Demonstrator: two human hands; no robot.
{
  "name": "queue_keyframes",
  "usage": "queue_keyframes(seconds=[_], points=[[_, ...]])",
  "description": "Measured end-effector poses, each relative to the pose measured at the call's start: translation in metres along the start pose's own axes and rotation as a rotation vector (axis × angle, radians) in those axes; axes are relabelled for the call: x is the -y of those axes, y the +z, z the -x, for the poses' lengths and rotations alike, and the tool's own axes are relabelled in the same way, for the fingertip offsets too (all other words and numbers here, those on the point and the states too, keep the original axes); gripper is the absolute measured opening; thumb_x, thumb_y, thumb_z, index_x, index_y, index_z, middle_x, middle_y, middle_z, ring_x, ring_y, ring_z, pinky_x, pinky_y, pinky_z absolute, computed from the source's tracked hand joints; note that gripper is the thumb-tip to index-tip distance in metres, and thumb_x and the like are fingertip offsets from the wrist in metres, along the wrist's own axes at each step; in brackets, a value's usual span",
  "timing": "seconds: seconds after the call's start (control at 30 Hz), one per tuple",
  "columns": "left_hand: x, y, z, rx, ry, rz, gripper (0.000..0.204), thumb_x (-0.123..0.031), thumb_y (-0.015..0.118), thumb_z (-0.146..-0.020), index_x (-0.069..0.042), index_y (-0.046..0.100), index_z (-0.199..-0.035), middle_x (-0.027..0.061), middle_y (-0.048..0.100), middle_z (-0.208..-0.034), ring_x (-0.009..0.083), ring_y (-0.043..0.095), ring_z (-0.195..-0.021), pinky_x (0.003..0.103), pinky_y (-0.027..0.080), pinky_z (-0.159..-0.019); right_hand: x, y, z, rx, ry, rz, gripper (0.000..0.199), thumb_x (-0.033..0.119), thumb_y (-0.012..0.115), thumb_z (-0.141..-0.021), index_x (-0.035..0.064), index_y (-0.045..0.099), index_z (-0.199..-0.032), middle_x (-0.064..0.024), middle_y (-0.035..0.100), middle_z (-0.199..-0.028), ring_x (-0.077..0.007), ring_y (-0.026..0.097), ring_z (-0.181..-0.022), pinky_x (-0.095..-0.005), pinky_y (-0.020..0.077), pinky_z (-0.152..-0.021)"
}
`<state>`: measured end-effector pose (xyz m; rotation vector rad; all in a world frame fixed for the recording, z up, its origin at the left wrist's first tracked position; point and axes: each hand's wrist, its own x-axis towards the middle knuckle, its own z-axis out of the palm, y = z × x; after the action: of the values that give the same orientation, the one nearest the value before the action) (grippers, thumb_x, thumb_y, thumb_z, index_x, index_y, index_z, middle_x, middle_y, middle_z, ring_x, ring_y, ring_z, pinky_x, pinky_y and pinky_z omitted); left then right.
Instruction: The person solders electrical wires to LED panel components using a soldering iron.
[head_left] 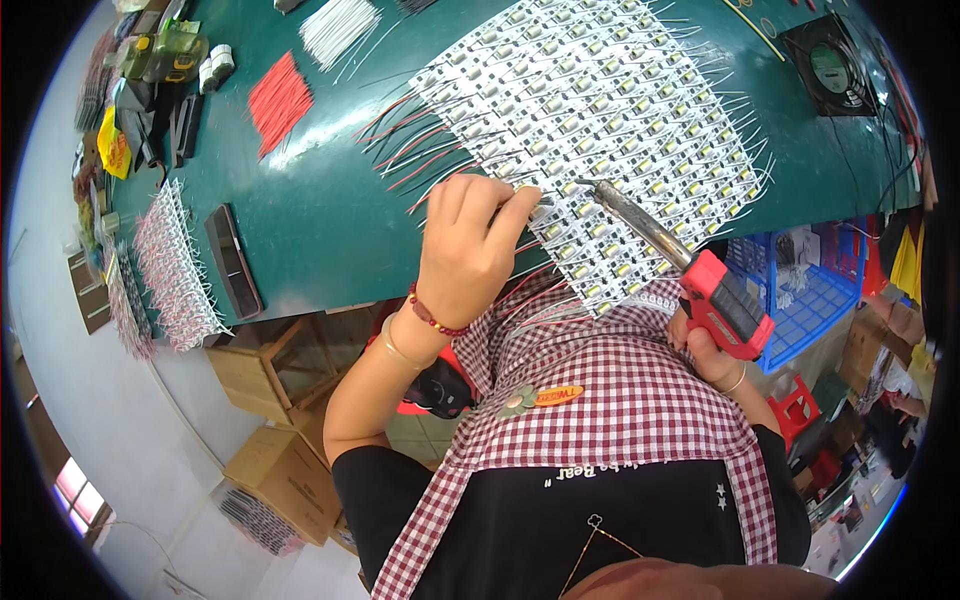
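A large white panel of small circuit boards (600, 110) lies on the green table, with rows of components and thin wires standing out at its sides. My left hand (465, 235) is over the panel's left edge, thumb and fingertips pinched together; what they hold is too small to make out. In my right hand (705, 352) is a red and black soldering gun (725, 305), its handle low at the right. Its metal barrel slants up to the left, and the bent tip is over the panel, a short way right of my left fingertips.
Bundles of red wires (280, 103) and white wires (340, 32) lie on the green table (330, 210). A dark oblong case (233, 260) and wired boards (178, 265) are at the left. A black fan (828, 65) stands far right, above a blue basket (815, 310).
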<state>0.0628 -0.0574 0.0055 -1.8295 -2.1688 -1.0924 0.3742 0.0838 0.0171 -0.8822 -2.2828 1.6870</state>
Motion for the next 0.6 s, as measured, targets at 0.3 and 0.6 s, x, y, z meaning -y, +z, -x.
queue_keyframes(seconds=[0.3, 0.6], points=[[-0.02, 0.011, 0.008, -0.026, -0.102, 0.104, 0.023, 0.008, 0.068, -0.072, -0.003, 0.064, -0.092, 0.0073, 0.056, -0.083, 0.0256, 0.055, -0.075, 0.036, 0.045, -0.066, -0.001, -0.005, 0.002, 0.15, 0.053, -0.164, 0.018, 0.022, 0.065, -0.091, 0.0039, 0.063, -0.093, -0.0028, 0.06, -0.077, -0.0144, 0.057, -0.069, -0.0315, 0.0452, -0.064], [-0.036, 0.002, 0.014, -0.091, -0.304, 0.258, 0.017, 0.01, 0.063, -0.081, 0.001, 0.059, -0.095, 0.0113, 0.06, -0.081, 0.0255, 0.058, -0.069, 0.035, 0.047, -0.063, 0.03, 0.017, -0.027, 0.079, 0.098, -0.578, 0.067, 0.05, 0.065, -0.091, 0.0016, 0.042, -0.13, -0.0046, 0.05, -0.069, -0.0152, 0.051, -0.057, -0.0316, 0.0466, -0.06]])
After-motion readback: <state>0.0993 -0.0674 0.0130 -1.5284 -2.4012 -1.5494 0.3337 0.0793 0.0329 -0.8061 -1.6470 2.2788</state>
